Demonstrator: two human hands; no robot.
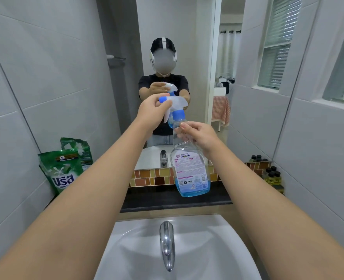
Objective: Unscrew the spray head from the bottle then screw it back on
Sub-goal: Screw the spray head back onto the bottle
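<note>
**Spray bottle held aloft over the basin, head seated on the neck**

We find the glass-cleaner bottle (191,170) raised above the white sink (217,249), tilted, blue liquid pooled at its base. The right hand (197,136) is closed around its upper body, just below the blue collar. The left hand (154,113), at ten o'clock from the right, pinches the spray head (176,105) near its blue nozzle. A green detergent pouch (63,170) stands at nine o'clock on the counter.
</note>
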